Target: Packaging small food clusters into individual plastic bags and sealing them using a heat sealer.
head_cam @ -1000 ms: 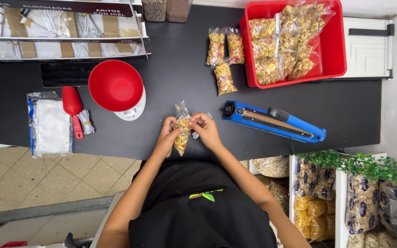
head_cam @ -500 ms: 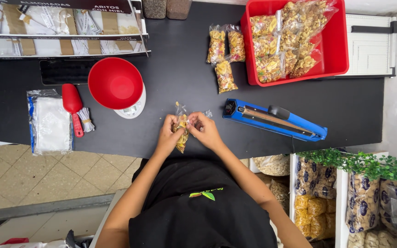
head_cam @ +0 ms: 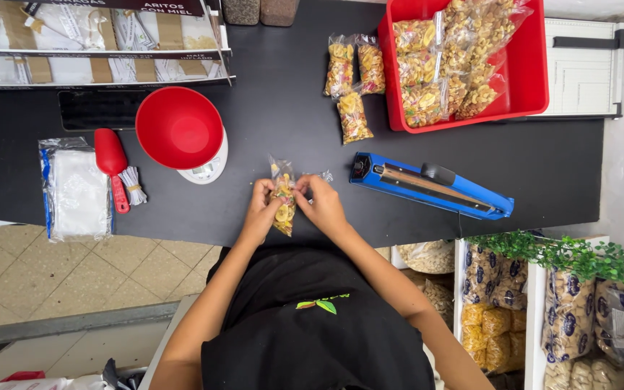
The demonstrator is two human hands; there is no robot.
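A small clear bag of mixed snacks (head_cam: 282, 202) rests on the black counter (head_cam: 269, 123) near its front edge. My left hand (head_cam: 261, 209) pinches the bag's left side. My right hand (head_cam: 321, 206) grips its right side near the neck. The crinkled top of the bag sticks up between my fingers. A blue heat sealer (head_cam: 431, 186) lies just right of my right hand.
A red bowl (head_cam: 179, 128) sits on a white scale at left, with a red scoop (head_cam: 113, 162), twist ties and a stack of empty bags (head_cam: 76, 189) beside it. Three filled bags (head_cam: 354, 79) lie near a red bin (head_cam: 529, 79) holding several more.
Both hands stayed on the bag and turned it slightly; its top now stands between my fingers. Nothing else on the counter moved.
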